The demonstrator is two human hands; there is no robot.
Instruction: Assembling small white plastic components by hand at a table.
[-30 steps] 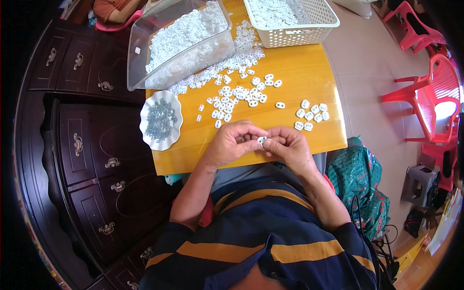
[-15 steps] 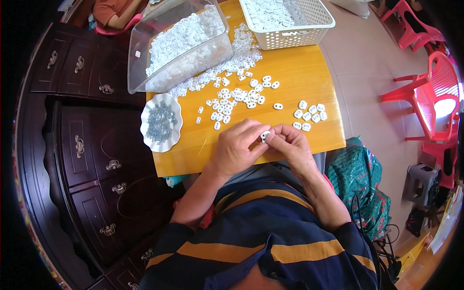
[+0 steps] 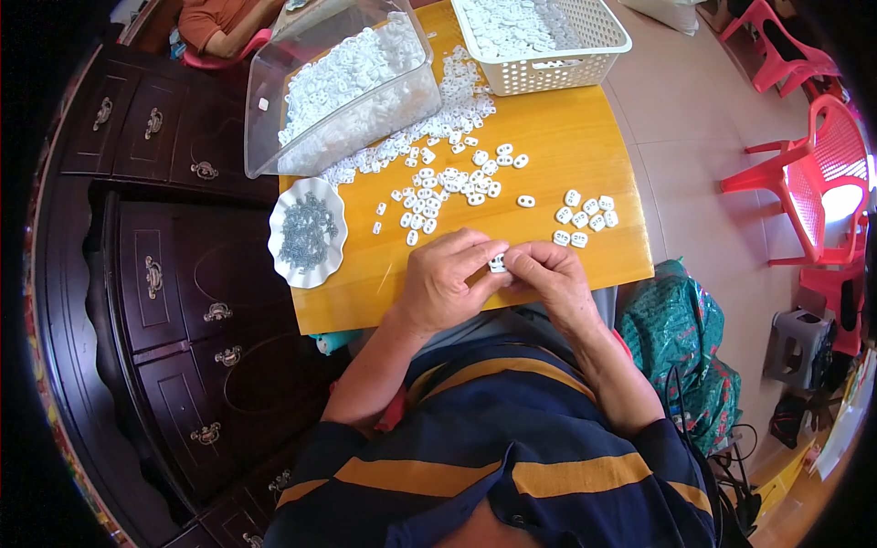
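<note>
A small white plastic piece with dark holes [image 3: 498, 263] is pinched between the fingertips of my left hand [image 3: 446, 281] and my right hand [image 3: 554, 279], above the near edge of the table. Both hands are closed, and the fingers partly hide the piece. Beyond them lies a loose group of white two-hole pieces [image 3: 426, 203], with a single one [image 3: 525, 201] apart from it. Past my right hand is a small cluster of white pieces with dark marks [image 3: 579, 219]. Left of my left hand stands a white scalloped dish [image 3: 335, 258] holding tiny grey shiny parts [image 3: 308, 230].
On the wooden table [image 3: 585, 119] stand a clear plastic bin [image 3: 265, 146] and a white perforated basket [image 3: 548, 75], both full of white parts, some spilled. Dark drawers [image 3: 164, 265] are on the left. Red chairs [image 3: 813, 173] and a green bag [image 3: 676, 320] are at right. Another person's arm [image 3: 239, 36] shows far left.
The white piece has been turned between my fingertips, so more of its face with dark holes shows. My hands have barely shifted, and the pieces on the table lie as before.
</note>
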